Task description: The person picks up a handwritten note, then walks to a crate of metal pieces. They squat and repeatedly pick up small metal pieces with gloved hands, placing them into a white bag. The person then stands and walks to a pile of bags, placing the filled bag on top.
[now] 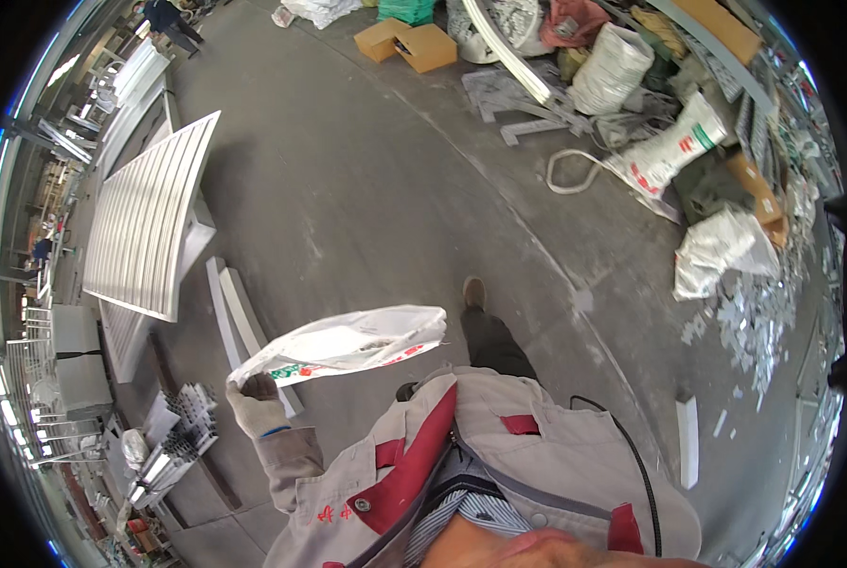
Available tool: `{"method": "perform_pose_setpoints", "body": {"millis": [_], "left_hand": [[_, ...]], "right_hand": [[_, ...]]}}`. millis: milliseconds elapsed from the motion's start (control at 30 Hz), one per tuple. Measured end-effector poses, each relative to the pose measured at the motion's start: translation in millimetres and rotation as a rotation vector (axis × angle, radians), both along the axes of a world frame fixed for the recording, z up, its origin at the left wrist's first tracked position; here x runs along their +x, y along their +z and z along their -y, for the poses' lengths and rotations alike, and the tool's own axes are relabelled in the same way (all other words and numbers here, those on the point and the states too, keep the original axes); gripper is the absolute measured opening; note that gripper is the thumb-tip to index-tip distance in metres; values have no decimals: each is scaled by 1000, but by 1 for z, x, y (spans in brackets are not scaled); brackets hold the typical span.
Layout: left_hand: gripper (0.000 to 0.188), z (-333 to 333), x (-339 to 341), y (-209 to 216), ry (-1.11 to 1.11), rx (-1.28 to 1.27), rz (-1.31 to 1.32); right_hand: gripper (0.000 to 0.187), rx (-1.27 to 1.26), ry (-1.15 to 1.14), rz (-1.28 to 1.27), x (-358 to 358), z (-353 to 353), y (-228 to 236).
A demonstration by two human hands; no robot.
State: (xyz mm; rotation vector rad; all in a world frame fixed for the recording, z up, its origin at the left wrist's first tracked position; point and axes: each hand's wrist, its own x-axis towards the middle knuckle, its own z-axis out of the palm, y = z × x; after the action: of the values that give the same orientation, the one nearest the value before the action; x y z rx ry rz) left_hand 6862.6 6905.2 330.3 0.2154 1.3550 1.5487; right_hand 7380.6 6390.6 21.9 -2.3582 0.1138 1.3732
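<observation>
My left hand (pixel 257 409), in a pale work glove with dark fingertips, is closed on one end of a white woven sack (pixel 362 339). The sack hangs out flat to the right in front of my jacket, with red and green print along its lower edge. It looks limp, and its far end is held by nothing that I can see. My right hand does not show; the right sleeve is out of sight too. One shoe (pixel 475 292) is planted on the grey floor ahead of me.
On the left, a white slatted panel (pixel 149 222) leans on a stand near long white beams (pixel 239 308) and stacked metal profiles (pixel 182 426). Stuffed sacks (pixel 613 71), cardboard boxes (pixel 425 47) and scrap pile up at the far right. Metal offcuts (pixel 750 322) litter the right side. A person (pixel 166 21) stands far left.
</observation>
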Motion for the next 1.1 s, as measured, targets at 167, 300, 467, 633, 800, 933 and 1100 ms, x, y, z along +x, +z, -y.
{"method": "perform_pose_setpoints", "body": {"millis": [167, 300, 467, 633, 800, 933, 1100], "left_hand": [[32, -152, 111, 47, 15, -31, 27], [37, -279, 192, 76, -5, 48, -59], [40, -467, 322, 71, -48, 50, -157], [39, -660, 472, 54, -209, 101, -142], [31, -814, 593, 94, -336, 91, -181], [35, -918, 690, 106, -488, 232, -275], [28, -1029, 787, 91, -643, 345, -397]], "right_hand": [[40, 328, -53, 251, 236, -317, 49], [43, 780, 105, 554, 383, -555, 137], [49, 880, 121, 463, 480, -756, 244], [71, 976, -125, 138, 455, -914, 273], [111, 912, -224, -212, 435, -1089, 310], [101, 961, -332, -575, 481, -1256, 337], [68, 908, -511, -596, 612, -1465, 322]]}}
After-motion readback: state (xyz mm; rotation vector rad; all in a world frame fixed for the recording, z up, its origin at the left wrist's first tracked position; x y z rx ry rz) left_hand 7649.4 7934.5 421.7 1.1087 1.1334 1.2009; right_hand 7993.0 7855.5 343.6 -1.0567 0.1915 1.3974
